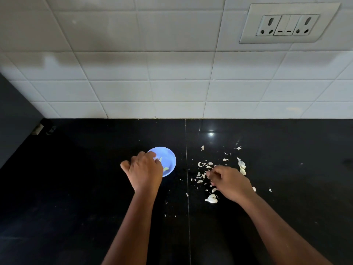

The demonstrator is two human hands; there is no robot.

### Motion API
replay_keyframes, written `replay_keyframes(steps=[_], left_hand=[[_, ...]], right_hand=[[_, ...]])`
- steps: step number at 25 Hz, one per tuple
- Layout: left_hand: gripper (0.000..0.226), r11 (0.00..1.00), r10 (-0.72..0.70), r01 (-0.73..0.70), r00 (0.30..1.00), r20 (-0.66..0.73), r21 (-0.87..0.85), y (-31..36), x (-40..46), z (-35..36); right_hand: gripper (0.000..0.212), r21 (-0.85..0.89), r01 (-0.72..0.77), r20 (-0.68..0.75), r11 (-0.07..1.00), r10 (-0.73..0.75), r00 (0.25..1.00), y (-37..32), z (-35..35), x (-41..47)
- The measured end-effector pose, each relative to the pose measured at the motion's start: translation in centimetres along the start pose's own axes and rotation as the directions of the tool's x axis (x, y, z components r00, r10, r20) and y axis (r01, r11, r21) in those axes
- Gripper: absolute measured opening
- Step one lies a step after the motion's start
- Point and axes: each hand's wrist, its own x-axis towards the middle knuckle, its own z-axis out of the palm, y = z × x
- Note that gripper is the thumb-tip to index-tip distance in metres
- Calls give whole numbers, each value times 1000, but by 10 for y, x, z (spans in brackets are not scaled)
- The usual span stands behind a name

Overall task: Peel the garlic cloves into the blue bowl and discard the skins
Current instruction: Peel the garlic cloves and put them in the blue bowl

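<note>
A small blue bowl [169, 156] stands on the black counter [76, 178], with pale peeled cloves [165, 169] partly visible inside. My left hand [144, 172] hovers over the bowl's left half, fingers curled down toward its inside; what the fingertips hold is hidden. My right hand [228, 181] rests among scattered white garlic skins [203, 165], its fingers curled and pinching at the scraps. A larger piece of garlic [211, 198] lies just below the right hand, and more skin pieces [241, 165] lie beyond it.
A white tiled wall [172, 83] rises behind the counter, with a socket plate [288, 23] at upper right. A dark panel [13, 115] bounds the left side. A seam [187, 169] in the counter runs between bowl and skins.
</note>
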Motion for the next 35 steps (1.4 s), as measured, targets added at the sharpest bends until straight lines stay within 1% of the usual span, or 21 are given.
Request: replay_keyframes(steps=[1, 2, 3, 4, 6, 7, 8, 9, 10, 11, 13, 14, 16, 18, 21, 24, 26, 28, 31, 33, 35], left_hand=[[28, 999, -8, 7, 1000, -20, -36, 2, -1, 1], [29, 993, -28, 21, 998, -58, -118, 6, -3, 1], [28, 977, -37, 14, 994, -106, -214, 11, -8, 1], [26, 957, -16, -33, 986, -167, -287, 17, -15, 2], [23, 910, 90, -178, 967, -240, -376, 32, -38, 5], [23, 867, 142, -222, 968, -206, -447, 39, -51, 9], [23, 813, 171, -201, 979, -107, -546, 45, -63, 14], [23, 751, 168, -107, 985, 32, -652, 49, -74, 18], [21, 690, 147, 27, 973, 177, -724, 53, -84, 24], [19, 647, 129, 141, 948, 290, -749, 56, -92, 28], [16, 622, 113, 268, 899, 422, -736, 64, -104, 33], [15, 598, 113, 315, 877, 467, -737, 70, -108, 33], [16, 539, 126, 371, 852, 508, -756, 79, -113, 31], [14, 535, 139, 356, 857, 496, -766, 83, -113, 31], [7, 609, 118, 281, 893, 435, -742, 86, -113, 29], [7, 702, 54, 264, 907, 419, -661, 85, -111, 27], [11, 722, 64, 265, 894, 443, -639, 87, -112, 24], [22, 682, 103, 245, 901, 422, -689, 91, -114, 23], [16, 539, 174, 241, 906, 387, -807, 106, -118, 19], [19, 527, 166, 216, 922, 349, -822, 109, -117, 20], [15, 554, 115, 214, 937, 328, -804, 108, -115, 22]], right_hand=[[22, 16, 21, 95, 1000, -22, 995, 3, -4, -3], [17, 20, 41, 190, 999, -44, 981, 6, -6, -6], [22, 5, 74, 263, 997, -72, 962, 9, -5, -9], [26, -35, 118, 301, 992, -102, 948, 12, -1, -11], [18, -118, 188, 254, 975, -153, 955, 13, 9, -15], [9, -124, 200, 195, 972, -174, 965, 13, 13, -14], [5, -96, 204, 138, 974, -190, 972, 15, 16, -13], [8, -41, 199, 91, 979, -195, 977, 17, 19, -10], [11, 63, 181, 54, 981, -185, 981, 20, 21, -7], [12, 217, 151, 29, 965, -160, 987, 23, 21, -5], [12, 523, 69, 15, 849, -90, 996, 26, 19, -5], [13, 631, 28, 24, 775, -56, 998, 27, 17, -6], [16, 744, -29, 64, 668, -27, 998, 27, 12, -8], [18, 776, -49, 89, 629, -33, 995, 29, 9, -9], [19, 803, -86, 113, 590, -8, 994, 32, 5, -9], [21, 838, -63, 48, 542, 42, 998, 36, 5, -8], [26, 860, -49, 21, 509, 61, 998, 38, 3, -8], [34, 872, -46, 16, 487, 66, 998, 37, 0, -10], [33, 900, -28, -5, 435, 74, 997, 33, -1, -10], [27, 920, -15, -22, 392, 90, 996, 30, 1, -10], [22, 936, -6, -25, 352, 82, 996, 27, 0, -10]])
